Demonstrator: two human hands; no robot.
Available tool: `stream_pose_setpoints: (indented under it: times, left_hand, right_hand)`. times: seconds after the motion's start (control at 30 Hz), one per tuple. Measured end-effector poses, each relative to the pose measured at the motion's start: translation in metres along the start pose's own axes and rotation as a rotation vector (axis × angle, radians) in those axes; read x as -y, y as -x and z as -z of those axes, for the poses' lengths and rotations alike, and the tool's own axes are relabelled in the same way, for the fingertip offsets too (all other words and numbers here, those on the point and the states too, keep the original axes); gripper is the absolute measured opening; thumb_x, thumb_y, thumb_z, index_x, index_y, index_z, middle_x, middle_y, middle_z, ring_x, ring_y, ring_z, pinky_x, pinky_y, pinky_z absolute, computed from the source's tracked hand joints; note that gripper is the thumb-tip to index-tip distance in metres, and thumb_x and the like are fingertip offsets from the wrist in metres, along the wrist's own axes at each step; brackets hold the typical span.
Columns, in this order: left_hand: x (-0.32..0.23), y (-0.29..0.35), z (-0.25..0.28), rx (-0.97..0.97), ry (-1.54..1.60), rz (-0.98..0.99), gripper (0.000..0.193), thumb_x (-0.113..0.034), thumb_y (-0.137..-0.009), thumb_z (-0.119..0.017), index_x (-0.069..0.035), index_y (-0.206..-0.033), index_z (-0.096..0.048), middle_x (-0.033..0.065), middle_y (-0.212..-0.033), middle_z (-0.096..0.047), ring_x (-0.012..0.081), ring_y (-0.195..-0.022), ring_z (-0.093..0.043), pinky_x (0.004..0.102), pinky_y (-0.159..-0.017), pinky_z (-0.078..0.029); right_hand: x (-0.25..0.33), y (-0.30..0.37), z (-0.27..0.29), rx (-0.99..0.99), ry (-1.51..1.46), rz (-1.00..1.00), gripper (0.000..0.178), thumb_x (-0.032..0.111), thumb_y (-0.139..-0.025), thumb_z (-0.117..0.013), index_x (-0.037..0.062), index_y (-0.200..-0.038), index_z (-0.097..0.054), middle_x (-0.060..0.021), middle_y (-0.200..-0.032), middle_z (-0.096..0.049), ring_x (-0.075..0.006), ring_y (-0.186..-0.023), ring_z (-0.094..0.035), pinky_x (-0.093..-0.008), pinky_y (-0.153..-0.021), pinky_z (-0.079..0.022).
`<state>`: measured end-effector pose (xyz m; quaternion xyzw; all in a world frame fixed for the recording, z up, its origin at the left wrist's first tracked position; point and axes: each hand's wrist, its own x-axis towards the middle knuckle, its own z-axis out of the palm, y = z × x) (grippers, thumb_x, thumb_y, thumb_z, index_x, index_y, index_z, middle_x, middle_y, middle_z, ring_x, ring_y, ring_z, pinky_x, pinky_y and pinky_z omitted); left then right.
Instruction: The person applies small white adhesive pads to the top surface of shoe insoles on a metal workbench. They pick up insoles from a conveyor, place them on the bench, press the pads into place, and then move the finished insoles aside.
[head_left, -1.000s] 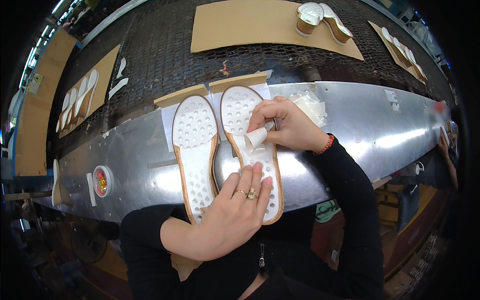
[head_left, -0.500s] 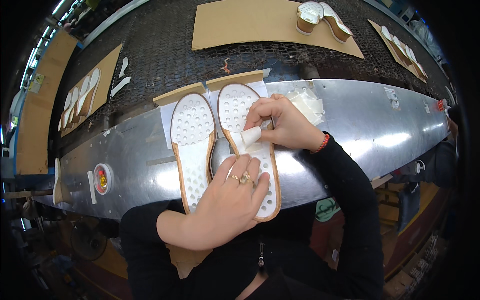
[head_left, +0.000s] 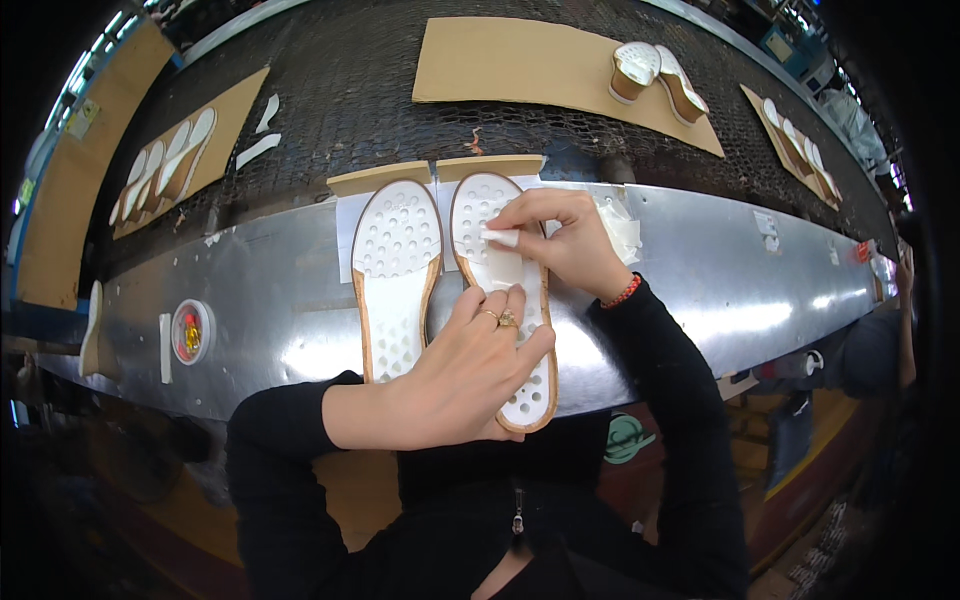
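Observation:
Two white shoe soles with brown edges and dimpled surfaces lie side by side on the metal table: a left sole (head_left: pixel 398 235) and a right sole (head_left: pixel 485 200). My right hand (head_left: pixel 575 245) is closed, pinching the curled end of a thin whitish film piece (head_left: pixel 505 268) over the right sole's middle. The rest of the film hangs down to the sole near my left fingertips. My left hand (head_left: pixel 460 365) lies over the lower part of the right sole, fingers apart, tips pressing on it. It also hides part of the left sole's heel.
A stack of whitish film pieces (head_left: pixel 620 230) lies right of the soles. At left are a round tub (head_left: pixel 192 332) of small coloured bits and a white strip (head_left: pixel 165 348). Beyond the table, a dark mesh belt (head_left: pixel 340 90) carries cardboard sheets (head_left: pixel 510 65) with more soles.
My right hand has raised the film's curled end slightly, and more of the film now shows below it. My left hand stays on the right sole. The whole view has shifted a little.

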<state>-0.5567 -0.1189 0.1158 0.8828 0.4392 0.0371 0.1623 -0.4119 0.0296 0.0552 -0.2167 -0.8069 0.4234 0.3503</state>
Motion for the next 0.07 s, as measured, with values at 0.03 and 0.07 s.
stream_pose_setpoints:
  times: [0.03,0.07]
  left_hand:
    - [0.0002,0.0012,-0.0010,-0.005,-0.007,0.001,0.086,-0.047,-0.059,-0.090,-0.001,-0.119,-0.049,0.0379,-0.133,-0.047,0.0427,-0.119,-0.051,0.0462,-0.102,-0.034]
    - [0.0003,0.0025,-0.0020,0.012,-0.048,-0.004,0.090,-0.049,-0.063,-0.087,-0.001,-0.127,-0.046,0.0372,-0.134,-0.047,0.0419,-0.120,-0.051,0.0459,-0.102,-0.033]
  right_hand:
    - [-0.0006,-0.0018,0.0010,-0.019,-0.011,-0.042,0.014,0.006,-0.081,-0.077,0.0047,-0.095,-0.078,-0.0056,-0.089,-0.075,-0.0109,-0.076,-0.064,-0.0243,-0.068,-0.048]
    - [-0.0008,-0.0035,0.0028,-0.038,-0.022,-0.086,0.014,0.007,-0.081,-0.078,0.0062,-0.096,-0.079,-0.0061,-0.090,-0.075,-0.0112,-0.078,-0.065,-0.0237,-0.071,-0.049]
